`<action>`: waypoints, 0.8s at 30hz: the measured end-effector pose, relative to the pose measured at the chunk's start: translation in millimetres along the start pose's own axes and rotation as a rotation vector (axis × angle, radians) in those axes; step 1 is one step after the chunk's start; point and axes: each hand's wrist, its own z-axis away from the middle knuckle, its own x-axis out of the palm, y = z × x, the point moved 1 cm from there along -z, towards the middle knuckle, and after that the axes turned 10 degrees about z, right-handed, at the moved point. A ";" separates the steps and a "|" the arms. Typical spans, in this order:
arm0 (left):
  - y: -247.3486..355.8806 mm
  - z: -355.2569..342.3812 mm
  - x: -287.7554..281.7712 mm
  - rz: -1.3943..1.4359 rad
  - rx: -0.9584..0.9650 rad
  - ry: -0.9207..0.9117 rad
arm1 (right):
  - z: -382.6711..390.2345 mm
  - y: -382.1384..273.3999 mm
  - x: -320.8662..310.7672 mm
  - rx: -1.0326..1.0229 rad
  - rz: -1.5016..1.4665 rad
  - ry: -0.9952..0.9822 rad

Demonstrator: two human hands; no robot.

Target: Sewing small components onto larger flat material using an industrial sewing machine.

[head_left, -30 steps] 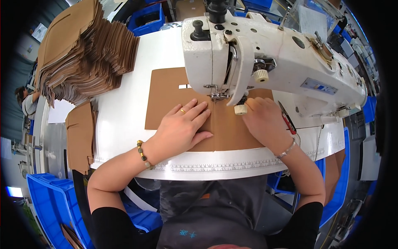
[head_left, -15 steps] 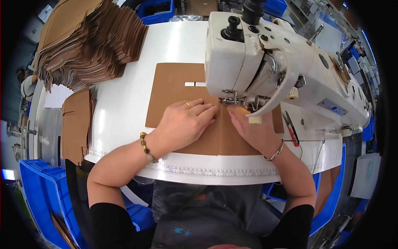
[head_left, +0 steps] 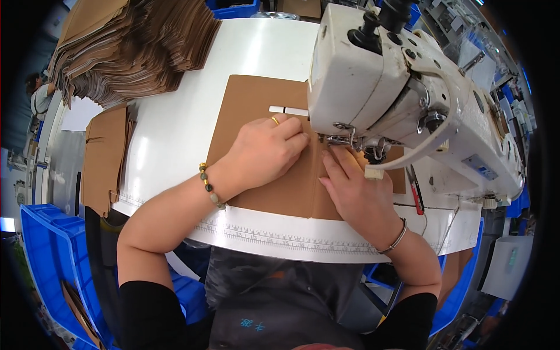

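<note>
One sewing machine (head_left: 408,99), two hands — one tall stack of brown pieces (head_left: 128,46), two blue bins (head_left: 46,256).

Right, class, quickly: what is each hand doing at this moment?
Left hand: open, pressed flat on the brown sheet, gripping nothing.
Right hand: open, flat on the same sheet beside the sewing machine.

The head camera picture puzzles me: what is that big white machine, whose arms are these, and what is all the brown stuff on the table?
The view comes from a camera worn on a person's head, looking down, so the two bare arms are that person's own. The white machine is an industrial sewing machine on a white table. Both hands lie flat on a brown sheet, pressing it down beside the needle: the left hand, with a ring and a bead bracelet, and the right hand, with a thin bangle. Nothing is gripped. A tall stack of brown pieces sits at the far left, and blue bins stand beside the table.
</note>
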 end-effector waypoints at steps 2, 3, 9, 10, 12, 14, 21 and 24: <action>-5.6 1.1 -3.8 -0.037 -0.069 -0.034 | 3.5 1.6 4.8 0.000 0.009 -0.043; -6.8 2.8 -6.9 -0.033 -0.075 -0.024 | 3.1 0.6 5.7 0.000 0.019 -0.085; 6.1 5.8 -18.3 -0.038 -0.161 -0.096 | 4.4 2.5 6.6 -0.004 -0.011 -0.069; 9.7 7.9 -17.5 0.050 -0.115 -0.120 | 4.4 3.0 6.8 -0.006 -0.008 -0.073; 18.5 11.4 -19.2 0.135 -0.072 -0.140 | 3.1 2.3 5.9 -0.011 -0.011 -0.043; 27.0 13.5 -18.9 0.164 -0.053 -0.251 | 3.1 1.9 6.4 -0.009 -0.009 -0.053; 22.4 19.7 -14.9 -0.017 -0.134 -0.346 | 3.5 0.7 6.1 0.015 -0.015 -0.119; 21.4 18.3 -12.2 -0.012 -0.149 -0.331 | 4.0 -0.3 5.7 0.008 0.002 -0.097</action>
